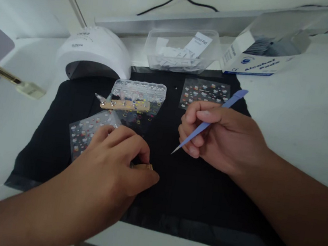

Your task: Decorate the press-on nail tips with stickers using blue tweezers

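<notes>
Holding a small tan piece [145, 166] in left hand [112, 160] fingers, blue pointed tool [209, 123] pinched in right hand [222, 141], ready to bring tip down carefully.
</notes>
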Tool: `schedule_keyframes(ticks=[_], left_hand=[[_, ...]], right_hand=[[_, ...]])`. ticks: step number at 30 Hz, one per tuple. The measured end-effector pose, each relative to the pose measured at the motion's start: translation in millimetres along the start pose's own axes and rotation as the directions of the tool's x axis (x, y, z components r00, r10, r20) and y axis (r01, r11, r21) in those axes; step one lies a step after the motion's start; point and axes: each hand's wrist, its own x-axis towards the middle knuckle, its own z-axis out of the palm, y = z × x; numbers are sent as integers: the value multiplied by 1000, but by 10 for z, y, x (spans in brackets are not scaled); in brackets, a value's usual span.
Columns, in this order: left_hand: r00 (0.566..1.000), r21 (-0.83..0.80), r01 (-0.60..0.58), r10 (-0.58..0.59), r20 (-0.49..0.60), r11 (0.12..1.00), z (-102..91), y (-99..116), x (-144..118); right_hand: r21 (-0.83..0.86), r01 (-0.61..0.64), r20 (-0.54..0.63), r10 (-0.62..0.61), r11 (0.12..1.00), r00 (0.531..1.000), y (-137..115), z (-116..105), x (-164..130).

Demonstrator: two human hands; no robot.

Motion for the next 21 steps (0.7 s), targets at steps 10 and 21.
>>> schedule_keyframes(ticks=[10, 21], left_hand=[[996, -85, 22, -29, -82, 996, -113, -18, -25], [999, -62, 19, -22, -38, 998, -42, -35, -8]], right_hand=[[45, 3, 14, -4, 999, 1000, 11, -16, 12], [80, -3, 39, 0, 997, 999, 35, -40, -3]])
